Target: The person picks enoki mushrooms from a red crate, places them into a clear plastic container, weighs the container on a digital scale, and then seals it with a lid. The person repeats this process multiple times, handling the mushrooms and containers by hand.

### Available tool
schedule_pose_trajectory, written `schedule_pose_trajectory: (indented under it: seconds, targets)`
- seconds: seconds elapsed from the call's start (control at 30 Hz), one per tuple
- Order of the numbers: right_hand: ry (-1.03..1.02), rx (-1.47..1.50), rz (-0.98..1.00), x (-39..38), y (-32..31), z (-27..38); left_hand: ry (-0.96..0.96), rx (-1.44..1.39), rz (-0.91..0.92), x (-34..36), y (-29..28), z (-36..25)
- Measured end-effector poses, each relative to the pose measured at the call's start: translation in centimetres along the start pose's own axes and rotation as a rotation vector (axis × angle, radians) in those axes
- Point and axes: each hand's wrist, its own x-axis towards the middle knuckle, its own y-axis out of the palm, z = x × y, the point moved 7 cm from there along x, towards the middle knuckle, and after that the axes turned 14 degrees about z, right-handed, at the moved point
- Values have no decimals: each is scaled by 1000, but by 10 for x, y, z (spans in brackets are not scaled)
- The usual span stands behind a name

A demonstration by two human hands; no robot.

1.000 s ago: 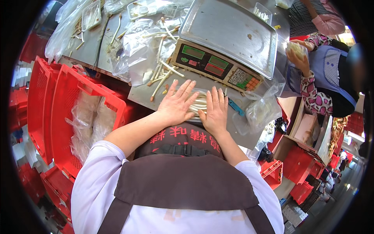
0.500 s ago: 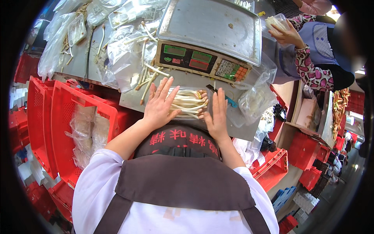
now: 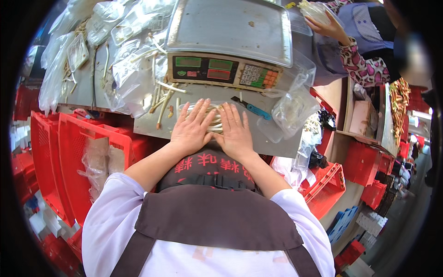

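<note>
Both palms lie flat on a bundle of slim white stalks with brownish ends [image 3: 215,123], packed in what looks like a clear plastic tray. My left hand [image 3: 190,130] covers its left part, fingers stretched out. Over the right part lies my right hand [image 3: 235,131], also with straight fingers; the thumbs nearly meet. Only a strip of stalks shows between them. Just beyond my right fingertips is a knife with a turquoise handle [image 3: 257,111]. Loose stalks [image 3: 162,104] lie to the left of my left fingers.
Behind my hands stands a weighing scale [image 3: 226,32]. Clear plastic bags [image 3: 134,83] heap up on the left, another bag [image 3: 297,108] on the right. Red crates [image 3: 94,157] flank the metal table [image 3: 152,127]. At the upper right, a co-worker's hand [image 3: 330,28] holds a clear pack.
My hands have come together from the bundle's two sides and now rest on top of it. The view has shifted slightly, and the co-worker's pack is still held up.
</note>
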Motion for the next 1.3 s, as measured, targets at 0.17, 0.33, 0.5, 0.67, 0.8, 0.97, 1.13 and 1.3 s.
schedule_pose_trajectory:
  seconds: [0.17,0.33,0.5,0.67,0.8,0.97,1.13,1.3]
  targets:
    - [29,0,-133,-23,-23,-16,-7,10,18,0,3,1]
    - [279,46,-272,-96,-21,-98,-23,20,37,-1,2,-1]
    - [246,-350,-231,-79,-15,-99,-10,12,4,-1,0,-2]
    - [190,-598,-2,-47,-13,-89,11,0,-31,-5,-6,-1]
    - [178,-669,80,-36,-8,-88,58,-63,-73,-8,-8,5]
    - [148,-521,83,-46,-2,-97,74,-147,-137,-14,-15,12]
    - [80,-216,4,-88,-6,-63,57,-235,-220,-26,-18,21]
    - [43,-329,53,-113,20,-76,30,-341,-331,-35,-27,35]
